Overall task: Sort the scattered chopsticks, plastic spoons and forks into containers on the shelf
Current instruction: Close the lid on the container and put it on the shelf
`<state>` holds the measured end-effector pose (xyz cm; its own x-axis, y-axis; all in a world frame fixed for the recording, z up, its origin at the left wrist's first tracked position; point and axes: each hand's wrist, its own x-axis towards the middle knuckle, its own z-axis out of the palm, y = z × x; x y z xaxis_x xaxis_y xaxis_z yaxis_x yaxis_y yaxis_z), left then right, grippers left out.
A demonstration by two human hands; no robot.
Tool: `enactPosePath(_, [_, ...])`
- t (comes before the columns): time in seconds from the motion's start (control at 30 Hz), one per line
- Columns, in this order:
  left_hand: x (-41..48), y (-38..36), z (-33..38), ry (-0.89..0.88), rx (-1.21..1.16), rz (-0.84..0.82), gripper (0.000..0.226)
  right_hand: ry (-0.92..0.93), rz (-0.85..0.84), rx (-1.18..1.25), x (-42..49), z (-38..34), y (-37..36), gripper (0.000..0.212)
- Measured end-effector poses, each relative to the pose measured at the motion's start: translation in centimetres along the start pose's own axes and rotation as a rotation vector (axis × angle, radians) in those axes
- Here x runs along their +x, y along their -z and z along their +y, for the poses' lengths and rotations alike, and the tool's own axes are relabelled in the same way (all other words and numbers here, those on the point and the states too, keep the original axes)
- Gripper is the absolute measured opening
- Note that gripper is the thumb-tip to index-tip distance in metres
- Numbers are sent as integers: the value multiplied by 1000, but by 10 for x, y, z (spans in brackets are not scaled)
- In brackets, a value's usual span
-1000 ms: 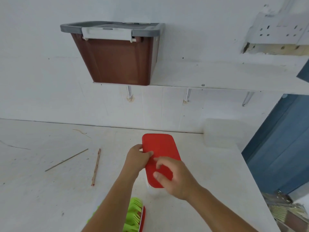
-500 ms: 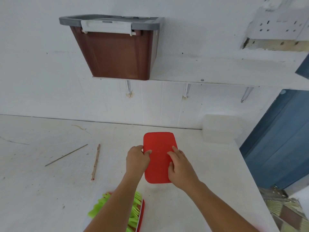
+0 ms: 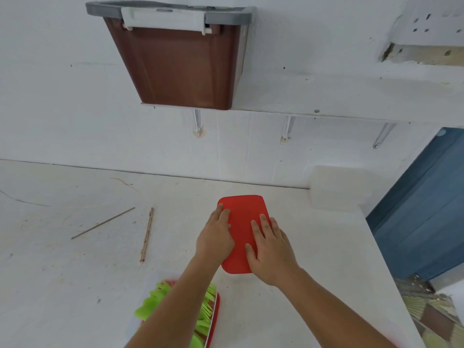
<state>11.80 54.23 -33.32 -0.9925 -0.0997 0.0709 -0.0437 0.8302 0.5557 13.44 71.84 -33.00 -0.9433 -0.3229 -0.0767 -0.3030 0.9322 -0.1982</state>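
Now flat on one red lid (image 3: 242, 213): left hand (image 3: 216, 238), right hand (image 3: 272, 249); two chopsticks (image 3: 148, 234) nearby.

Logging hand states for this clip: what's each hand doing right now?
Left hand: open, fingers flat on the lid.
Right hand: open, pressing the lid.

- A white painted wall (image 3: 62, 109) fills the back.
- A white counter (image 3: 50, 285), scuffed and scratched, meets it.
- Three metal brackets (image 3: 287, 128) are fixed to the wall.
- A white socket panel (image 3: 431, 21) sits upper right.
- A blue door (image 3: 421, 209) stands at right.
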Motion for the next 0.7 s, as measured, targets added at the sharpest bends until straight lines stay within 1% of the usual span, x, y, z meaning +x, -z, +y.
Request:
enactPosePath(0.03, [1, 0, 0, -7, 9, -29, 55, -8, 35, 0, 1, -3, 3, 72])
enactPosePath(0.07, [1, 0, 1, -19, 26, -56, 59, -10, 105, -3, 5, -4, 5, 68])
enactPosePath(0.1, [2, 0, 1, -28, 43, -78, 62, -13, 187, -4, 11, -3, 8, 59])
enactPosePath(0.17, [8, 0, 2, -18, 0, -55, 63, -37, 367, 33, 28, 1, 15, 27])
enactPosePath(0.2, [11, -1, 2, -7, -48, -11, 59, -58, 400, 59, 34, 0, 23, 14])
enactPosePath(0.27, [23, -3, 3, 26, -117, 90, 34, -86, 381, 90, 47, -2, 31, 24])
enactPosePath(0.3, [29, -3, 4, 56, -125, 125, 21, -108, 349, 126, 52, -2, 32, 18])
enactPosePath(0.33, [35, -3, 5, 80, -125, 143, 16, -116, 344, 135, 57, 0, 29, 5])
enactPosePath(0.4, [42, -4, 7, 117, -125, 143, 29, -136, 289, 139, 65, 4, 22, 32])
enactPosePath(0.43, [44, -5, 7, 129, -127, 139, 37, -146, 269, 163, 68, 5, 21, 39])
enactPosePath(0.47, [45, -7, 7, 134, -130, 141, 42, -138, 272, 173, 71, 8, 18, 43])
enactPosePath(0.53, [45, -11, 7, 149, -143, 157, 45, -121, 247, 203, 76, 9, 15, 50])
enactPosePath(0.63, [48, -12, 5, 193, -185, 194, 44, -120, 160, 250, 81, 10, 14, 55])
enactPosePath(0.7, [51, -8, 5, 230, -219, 205, 39, -104, 125, 261, 83, 11, 14, 55])
